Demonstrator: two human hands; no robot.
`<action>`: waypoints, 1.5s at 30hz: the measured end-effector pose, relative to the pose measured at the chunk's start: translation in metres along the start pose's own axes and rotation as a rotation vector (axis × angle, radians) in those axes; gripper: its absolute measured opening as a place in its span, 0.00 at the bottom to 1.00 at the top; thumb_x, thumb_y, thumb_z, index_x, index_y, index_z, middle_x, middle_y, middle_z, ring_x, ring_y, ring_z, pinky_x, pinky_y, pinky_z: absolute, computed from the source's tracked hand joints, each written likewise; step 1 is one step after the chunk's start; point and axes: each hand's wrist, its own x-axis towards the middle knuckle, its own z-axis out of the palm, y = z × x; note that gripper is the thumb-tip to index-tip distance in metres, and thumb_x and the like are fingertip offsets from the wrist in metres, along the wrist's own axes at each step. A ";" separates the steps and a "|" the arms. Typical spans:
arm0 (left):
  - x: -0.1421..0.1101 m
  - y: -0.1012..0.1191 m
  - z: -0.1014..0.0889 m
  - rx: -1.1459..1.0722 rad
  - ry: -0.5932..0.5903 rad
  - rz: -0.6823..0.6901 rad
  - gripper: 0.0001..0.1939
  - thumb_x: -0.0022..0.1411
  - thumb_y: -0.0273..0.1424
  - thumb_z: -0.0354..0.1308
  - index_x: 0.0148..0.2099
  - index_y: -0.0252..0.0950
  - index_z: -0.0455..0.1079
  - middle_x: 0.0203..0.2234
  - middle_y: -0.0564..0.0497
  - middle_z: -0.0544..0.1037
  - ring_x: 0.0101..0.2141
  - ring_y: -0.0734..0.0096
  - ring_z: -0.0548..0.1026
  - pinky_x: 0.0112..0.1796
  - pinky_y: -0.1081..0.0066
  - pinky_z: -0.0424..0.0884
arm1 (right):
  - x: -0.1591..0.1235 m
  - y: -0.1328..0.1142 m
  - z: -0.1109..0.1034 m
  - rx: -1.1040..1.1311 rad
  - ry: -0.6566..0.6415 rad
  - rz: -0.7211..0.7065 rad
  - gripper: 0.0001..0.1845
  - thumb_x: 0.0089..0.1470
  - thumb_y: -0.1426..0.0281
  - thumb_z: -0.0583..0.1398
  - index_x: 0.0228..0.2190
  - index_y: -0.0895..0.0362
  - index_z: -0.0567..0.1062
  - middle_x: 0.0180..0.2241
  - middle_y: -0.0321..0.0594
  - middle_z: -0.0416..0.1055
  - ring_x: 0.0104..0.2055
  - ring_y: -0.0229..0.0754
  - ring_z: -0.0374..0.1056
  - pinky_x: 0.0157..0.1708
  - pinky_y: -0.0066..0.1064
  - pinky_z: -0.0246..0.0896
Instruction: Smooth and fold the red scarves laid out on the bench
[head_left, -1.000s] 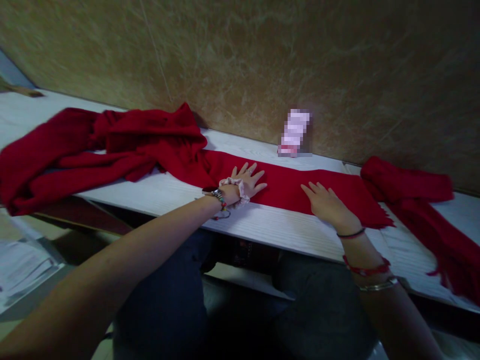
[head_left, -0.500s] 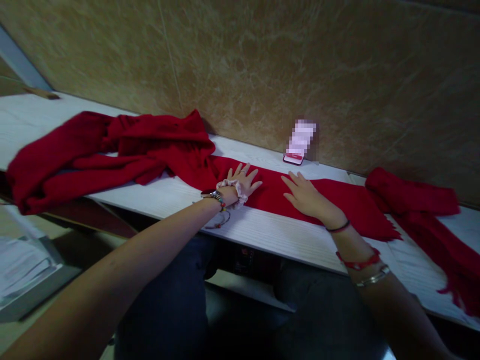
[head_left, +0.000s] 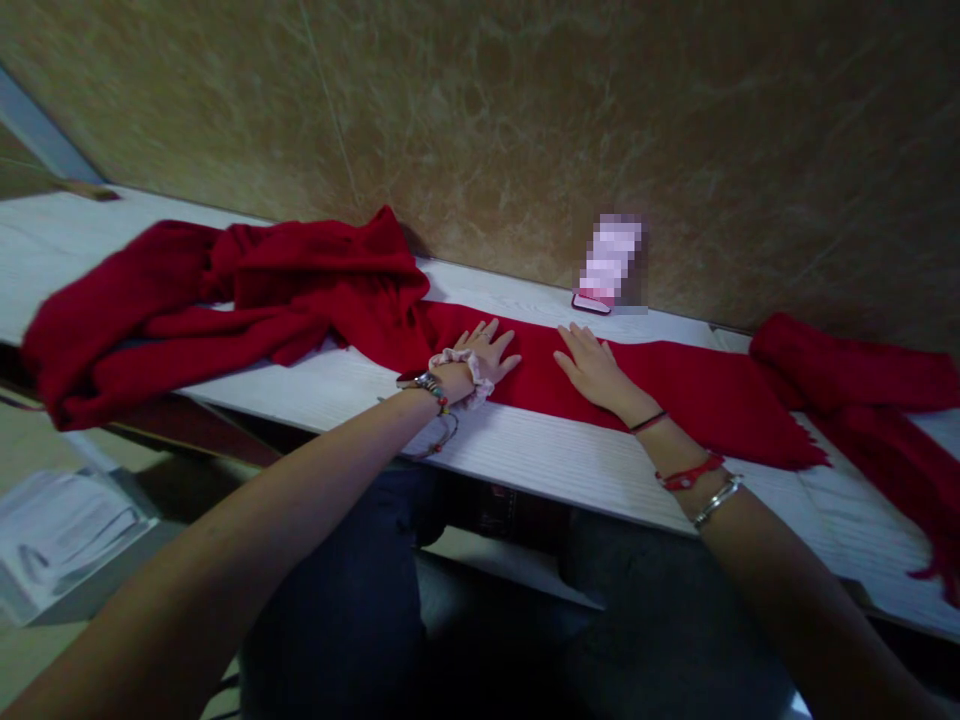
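Note:
A red scarf (head_left: 690, 395) with a fringed end lies flat across the white tabletop. My left hand (head_left: 486, 352) rests on it with spread fingers, a scrunchie and beaded bracelets at the wrist. Close by, my right hand (head_left: 592, 372) lies palm down on the same strip, its fingers stretched out. Toward the left the red cloth gathers into a crumpled heap (head_left: 300, 275), partly hanging over the front edge. Another red fringed scarf (head_left: 862, 370) lies folded at the right end of the table.
A phone (head_left: 609, 262) with a blurred screen leans against the tiled wall (head_left: 465, 130) behind the table (head_left: 540, 455). Below at left stands a grey bin (head_left: 82, 590) holding papers. A small brown object (head_left: 86, 189) lies at the far left corner.
My right hand has slid slightly left along the scarf, nearer my left hand. My left hand stays at about the same spot. The view has shifted a little.

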 end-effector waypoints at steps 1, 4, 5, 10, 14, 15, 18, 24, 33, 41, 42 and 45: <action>0.001 0.001 -0.001 -0.002 0.016 0.008 0.25 0.65 0.43 0.42 0.62 0.42 0.52 0.61 0.51 0.51 0.60 0.61 0.47 0.57 0.62 0.48 | 0.000 0.001 0.000 0.003 0.020 0.002 0.30 0.59 0.61 0.42 0.60 0.61 0.50 0.63 0.49 0.41 0.63 0.52 0.36 0.57 0.52 0.38; 0.002 0.003 -0.004 -0.006 0.064 0.037 0.25 0.65 0.41 0.41 0.62 0.41 0.52 0.61 0.50 0.51 0.60 0.60 0.47 0.57 0.61 0.49 | 0.000 0.002 0.001 -0.015 -0.040 -0.028 0.29 0.59 0.60 0.43 0.59 0.60 0.52 0.62 0.50 0.43 0.63 0.52 0.38 0.57 0.53 0.38; 0.001 0.004 -0.004 -0.005 0.062 0.040 0.25 0.65 0.42 0.41 0.62 0.40 0.53 0.61 0.49 0.51 0.60 0.60 0.48 0.57 0.60 0.49 | 0.000 0.002 0.002 -0.024 -0.080 -0.040 0.29 0.59 0.60 0.43 0.59 0.60 0.53 0.62 0.50 0.44 0.63 0.53 0.38 0.57 0.53 0.38; -0.003 0.009 -0.001 0.012 -0.035 0.017 0.25 0.66 0.42 0.38 0.62 0.40 0.52 0.61 0.48 0.51 0.61 0.62 0.46 0.58 0.63 0.45 | -0.003 0.001 0.000 -0.009 -0.061 -0.042 0.30 0.58 0.60 0.44 0.59 0.61 0.53 0.62 0.51 0.43 0.63 0.53 0.38 0.57 0.53 0.37; 0.001 0.008 0.003 0.000 -0.018 -0.013 0.26 0.65 0.43 0.40 0.62 0.40 0.53 0.61 0.46 0.50 0.61 0.59 0.46 0.57 0.60 0.46 | -0.006 0.000 -0.004 0.004 0.031 -0.046 0.30 0.59 0.60 0.44 0.59 0.61 0.52 0.62 0.50 0.42 0.63 0.52 0.36 0.57 0.51 0.38; 0.002 0.008 0.004 -0.003 -0.004 -0.008 0.26 0.64 0.43 0.41 0.62 0.40 0.53 0.61 0.46 0.50 0.61 0.58 0.46 0.57 0.59 0.47 | -0.007 -0.001 -0.004 -0.003 -0.001 -0.057 0.30 0.59 0.60 0.44 0.59 0.61 0.52 0.62 0.50 0.43 0.63 0.52 0.36 0.57 0.51 0.38; 0.002 0.004 0.007 0.014 0.031 0.001 0.25 0.64 0.42 0.43 0.62 0.41 0.53 0.61 0.46 0.49 0.61 0.58 0.45 0.57 0.58 0.47 | -0.011 -0.002 -0.003 -0.028 -0.148 -0.089 0.30 0.59 0.60 0.44 0.58 0.62 0.54 0.62 0.52 0.44 0.63 0.53 0.38 0.57 0.52 0.39; -0.005 0.003 0.001 0.049 -0.050 0.011 0.25 0.65 0.41 0.42 0.62 0.39 0.53 0.61 0.45 0.48 0.61 0.59 0.45 0.57 0.59 0.47 | -0.020 -0.004 -0.007 -0.036 -0.196 -0.124 0.33 0.57 0.58 0.47 0.59 0.61 0.52 0.62 0.51 0.42 0.63 0.53 0.38 0.57 0.51 0.41; 0.009 0.000 0.002 0.121 -0.114 0.116 0.25 0.65 0.41 0.42 0.62 0.42 0.51 0.61 0.46 0.49 0.60 0.56 0.46 0.55 0.53 0.49 | -0.031 0.000 -0.012 -0.015 -0.222 -0.143 0.33 0.56 0.57 0.48 0.59 0.60 0.53 0.62 0.49 0.43 0.63 0.52 0.38 0.57 0.50 0.40; -0.012 0.005 0.001 0.083 -0.077 0.131 0.25 0.65 0.42 0.43 0.62 0.41 0.53 0.61 0.46 0.49 0.60 0.55 0.47 0.56 0.54 0.51 | -0.038 0.003 -0.014 -0.038 -0.161 -0.166 0.32 0.56 0.57 0.48 0.58 0.59 0.55 0.61 0.48 0.46 0.63 0.52 0.40 0.57 0.50 0.42; -0.014 0.007 -0.001 0.078 -0.075 0.133 0.25 0.64 0.42 0.44 0.62 0.41 0.53 0.62 0.45 0.48 0.60 0.54 0.47 0.55 0.54 0.51 | -0.039 0.005 -0.012 -0.041 -0.187 -0.185 0.32 0.56 0.57 0.49 0.58 0.59 0.56 0.61 0.49 0.48 0.62 0.52 0.41 0.57 0.49 0.42; -0.019 0.012 -0.003 0.054 -0.013 0.117 0.28 0.63 0.43 0.44 0.63 0.39 0.51 0.62 0.43 0.43 0.60 0.50 0.45 0.54 0.53 0.53 | -0.042 0.010 -0.010 -0.032 -0.192 -0.211 0.33 0.55 0.56 0.49 0.58 0.59 0.56 0.60 0.50 0.49 0.62 0.52 0.43 0.57 0.48 0.43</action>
